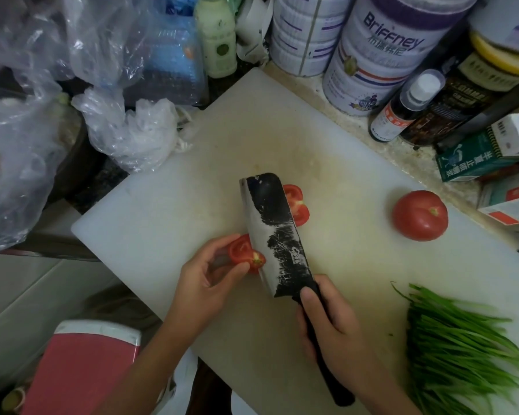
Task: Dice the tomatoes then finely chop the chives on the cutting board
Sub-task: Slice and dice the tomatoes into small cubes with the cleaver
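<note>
Your tabletop (414, 163) carries the white cutting board (168, 205); tins (381, 55), bottles (408, 106) and boxes (486, 154) stand behind it, plastic bags (132, 136) at your left.

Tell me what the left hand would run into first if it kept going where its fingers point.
The blade of the cleaver. The left hand holds a tomato half, and the blade stands right beside that piece; whether they touch yet is hard to tell.

Matt white plastic cutting board (168, 205); scratched, dark-blotched metal cleaver (274, 232); glossy crinkled plastic bags (126, 130).
</note>
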Demonstrator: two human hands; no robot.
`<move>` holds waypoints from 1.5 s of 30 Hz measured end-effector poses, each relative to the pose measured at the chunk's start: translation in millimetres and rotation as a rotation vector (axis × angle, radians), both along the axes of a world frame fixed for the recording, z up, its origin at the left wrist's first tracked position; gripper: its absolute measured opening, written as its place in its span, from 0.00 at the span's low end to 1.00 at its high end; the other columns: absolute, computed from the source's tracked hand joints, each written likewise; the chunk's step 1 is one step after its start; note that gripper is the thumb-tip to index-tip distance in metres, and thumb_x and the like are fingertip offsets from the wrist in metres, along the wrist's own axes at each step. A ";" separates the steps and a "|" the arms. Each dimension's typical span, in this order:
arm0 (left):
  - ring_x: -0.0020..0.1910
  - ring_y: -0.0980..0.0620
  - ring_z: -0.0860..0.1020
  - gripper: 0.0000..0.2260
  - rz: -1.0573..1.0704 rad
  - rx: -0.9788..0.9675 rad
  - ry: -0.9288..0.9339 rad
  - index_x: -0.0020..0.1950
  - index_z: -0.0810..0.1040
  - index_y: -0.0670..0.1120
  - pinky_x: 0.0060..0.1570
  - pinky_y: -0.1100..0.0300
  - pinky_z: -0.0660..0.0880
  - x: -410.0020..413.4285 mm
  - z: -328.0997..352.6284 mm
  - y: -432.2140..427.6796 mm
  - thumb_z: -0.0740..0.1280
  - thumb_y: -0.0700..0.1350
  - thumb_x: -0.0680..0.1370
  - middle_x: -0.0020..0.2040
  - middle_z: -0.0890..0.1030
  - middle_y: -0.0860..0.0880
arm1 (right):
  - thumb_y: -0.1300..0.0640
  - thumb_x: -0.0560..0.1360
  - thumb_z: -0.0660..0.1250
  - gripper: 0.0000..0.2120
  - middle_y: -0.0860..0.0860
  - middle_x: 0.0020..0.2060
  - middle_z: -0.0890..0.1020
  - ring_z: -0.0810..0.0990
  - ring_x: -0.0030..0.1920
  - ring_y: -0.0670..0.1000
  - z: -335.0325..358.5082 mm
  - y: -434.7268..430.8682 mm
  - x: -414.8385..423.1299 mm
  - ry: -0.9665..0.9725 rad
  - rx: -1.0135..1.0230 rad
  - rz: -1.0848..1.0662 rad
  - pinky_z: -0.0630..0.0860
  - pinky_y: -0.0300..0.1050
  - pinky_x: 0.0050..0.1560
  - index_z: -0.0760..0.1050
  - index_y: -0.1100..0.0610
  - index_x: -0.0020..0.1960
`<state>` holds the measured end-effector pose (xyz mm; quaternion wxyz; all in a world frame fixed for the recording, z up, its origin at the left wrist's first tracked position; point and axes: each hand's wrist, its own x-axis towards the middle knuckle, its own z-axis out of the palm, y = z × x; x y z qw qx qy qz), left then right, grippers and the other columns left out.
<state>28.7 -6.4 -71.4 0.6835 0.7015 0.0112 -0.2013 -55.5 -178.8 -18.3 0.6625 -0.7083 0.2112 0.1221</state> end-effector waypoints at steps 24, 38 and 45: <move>0.51 0.61 0.82 0.17 0.009 0.020 -0.048 0.60 0.75 0.48 0.51 0.72 0.74 -0.1 0.9 -0.5 0.68 0.32 0.75 0.50 0.85 0.61 | 0.50 0.79 0.59 0.13 0.54 0.27 0.71 0.65 0.19 0.51 -2.6 -0.5 -11.4 0.089 0.186 -0.020 0.62 0.38 0.21 0.70 0.61 0.51; 0.60 0.43 0.74 0.14 -0.308 0.776 -1.050 0.64 0.77 0.44 0.56 0.51 0.73 -7.6 9.9 9.6 0.65 0.43 0.79 0.62 0.76 0.41 | 0.54 0.81 0.55 0.07 0.57 0.26 0.71 0.67 0.22 0.52 6.3 -3.6 -17.8 0.058 -0.024 0.077 0.64 0.42 0.23 0.69 0.51 0.46; 0.52 0.44 0.76 0.09 -0.472 0.927 -1.171 0.50 0.81 0.40 0.47 0.54 0.70 -1.6 20.6 10.3 0.76 0.37 0.72 0.53 0.81 0.42 | 0.53 0.81 0.54 0.06 0.56 0.28 0.71 0.68 0.22 0.50 12.7 -3.5 -16.1 0.054 -0.060 0.126 0.66 0.42 0.24 0.69 0.53 0.50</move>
